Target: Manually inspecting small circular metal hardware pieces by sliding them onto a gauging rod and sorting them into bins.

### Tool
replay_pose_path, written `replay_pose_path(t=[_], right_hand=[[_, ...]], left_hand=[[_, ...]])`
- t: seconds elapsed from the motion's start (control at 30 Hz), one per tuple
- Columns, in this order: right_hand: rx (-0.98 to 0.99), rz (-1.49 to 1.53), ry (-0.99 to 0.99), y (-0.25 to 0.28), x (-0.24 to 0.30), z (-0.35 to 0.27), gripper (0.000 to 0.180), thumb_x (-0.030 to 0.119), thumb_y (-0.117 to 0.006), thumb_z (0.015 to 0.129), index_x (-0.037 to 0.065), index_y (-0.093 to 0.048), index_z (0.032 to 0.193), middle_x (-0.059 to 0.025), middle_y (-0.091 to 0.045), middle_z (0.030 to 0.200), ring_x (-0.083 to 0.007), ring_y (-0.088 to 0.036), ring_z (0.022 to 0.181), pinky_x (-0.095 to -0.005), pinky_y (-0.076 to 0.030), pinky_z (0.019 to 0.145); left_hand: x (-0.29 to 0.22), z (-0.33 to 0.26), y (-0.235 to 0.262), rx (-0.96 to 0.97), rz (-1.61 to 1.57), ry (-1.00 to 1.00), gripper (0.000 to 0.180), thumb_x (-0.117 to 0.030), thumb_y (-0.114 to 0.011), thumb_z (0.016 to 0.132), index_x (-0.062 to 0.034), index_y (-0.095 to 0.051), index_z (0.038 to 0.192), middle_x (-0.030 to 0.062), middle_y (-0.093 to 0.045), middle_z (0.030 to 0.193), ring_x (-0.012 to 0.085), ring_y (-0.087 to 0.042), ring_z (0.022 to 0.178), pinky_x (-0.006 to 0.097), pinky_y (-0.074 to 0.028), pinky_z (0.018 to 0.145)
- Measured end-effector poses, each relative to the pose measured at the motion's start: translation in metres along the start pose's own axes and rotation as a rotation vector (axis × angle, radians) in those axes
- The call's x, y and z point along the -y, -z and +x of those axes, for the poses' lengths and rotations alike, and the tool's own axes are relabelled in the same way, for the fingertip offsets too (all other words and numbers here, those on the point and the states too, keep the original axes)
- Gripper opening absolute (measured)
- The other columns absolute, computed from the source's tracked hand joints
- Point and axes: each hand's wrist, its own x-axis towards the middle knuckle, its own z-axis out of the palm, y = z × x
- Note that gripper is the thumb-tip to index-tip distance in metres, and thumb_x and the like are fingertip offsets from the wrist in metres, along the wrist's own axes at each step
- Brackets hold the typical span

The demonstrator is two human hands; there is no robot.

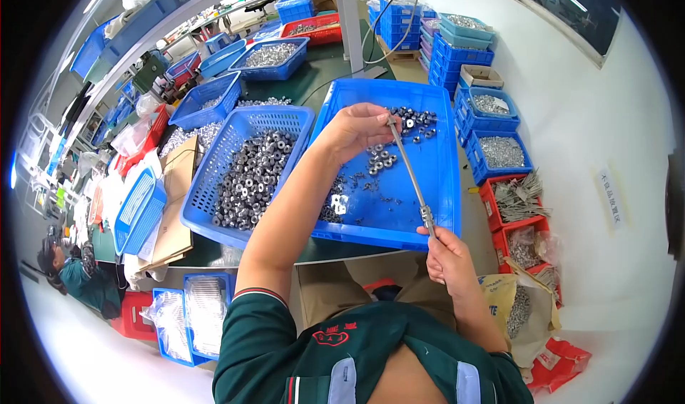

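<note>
A long thin metal rod [410,167] slants across the front of me, over a blue tray [435,190]. My left hand [357,129] is closed around its far end, fingertips pinching it where a small metal piece sits. Near the rod's lower end is a thicker metal fitting [426,217]. Just below that, my right hand [449,258] is closed on the rod, close to the tray's front edge. Inside the tray lie dark round metal parts [421,121], shinier ring-shaped parts [380,160] and scattered small hardware.
Left of the tray stands a perforated blue basket [196,193] heaped with metal collars [257,169]. Cardboard [178,197] and more baskets line the green table. Stacked blue bins [492,154] and red bins [499,197] stand on the right. Another person [85,279] is at far left.
</note>
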Motion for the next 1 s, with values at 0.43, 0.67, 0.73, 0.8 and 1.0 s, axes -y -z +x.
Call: replay_pose_path(t=[0.43, 0.67, 0.73, 0.8, 1.0], right_hand=[[-0.031, -0.006, 0.047, -0.004, -0.001, 0.003, 0.029, 0.018, -0.042, 0.097, 0.002, -0.048, 0.120, 0.0045, -0.032, 0.053, -0.0028, -0.027, 0.038, -0.0183, -0.023, 0.036], [-0.033, 0.005, 0.048, -0.003, -0.001, 0.002, 0.029, 0.017, -0.041, 0.096, 0.000, -0.048, 0.120, 0.0037, -0.033, 0.053, -0.0029, -0.027, 0.038, -0.0187, -0.023, 0.036], [-0.048, 0.026, 0.057, -0.005, -0.001, 0.002, 0.029, 0.015, -0.040, 0.096, -0.001, -0.048, 0.119, 0.0033, -0.033, 0.053, -0.0032, -0.027, 0.038, -0.0187, -0.024, 0.036], [-0.048, 0.041, 0.053, -0.009, -0.002, 0.001, 0.027, 0.014, -0.041, 0.096, 0.000, -0.049, 0.119, 0.0046, -0.032, 0.053, -0.0021, -0.027, 0.039, -0.0179, -0.023, 0.036], [-0.048, 0.049, 0.063, -0.005, -0.003, 0.000, 0.026, 0.013, -0.043, 0.096, 0.001, -0.050, 0.119, 0.0057, -0.032, 0.053, -0.0011, -0.026, 0.039, -0.0170, -0.023, 0.037]], left_hand=[[0.032, -0.010, -0.044, 0.460, 0.352, 0.315, 0.055, -0.009, -0.073, 0.074, 0.0053, -0.047, 0.121, 0.0180, -0.066, 0.097, 0.0218, -0.064, 0.091, 0.028, -0.046, 0.086], [0.021, -0.009, -0.036, 0.444, 0.470, 0.271, 0.052, -0.022, -0.066, 0.082, 0.0026, -0.048, 0.124, 0.0160, -0.062, 0.109, 0.0181, -0.062, 0.092, 0.029, -0.049, 0.081], [0.005, -0.003, -0.019, 0.247, 0.594, 0.156, 0.041, -0.017, -0.064, 0.084, -0.0021, -0.052, 0.120, 0.0108, -0.064, 0.106, 0.0160, -0.062, 0.089, 0.029, -0.049, 0.079], [0.011, 0.005, 0.012, -0.132, 0.930, -0.051, 0.031, -0.013, -0.064, 0.082, -0.0002, -0.059, 0.110, 0.0078, -0.066, 0.096, 0.0154, -0.062, 0.083, 0.028, -0.049, 0.074], [0.026, 0.011, 0.039, -0.240, 1.531, -0.039, 0.020, -0.018, -0.065, 0.073, -0.0128, -0.069, 0.093, 0.0084, -0.068, 0.089, 0.0253, -0.064, 0.085, 0.035, -0.050, 0.075]])
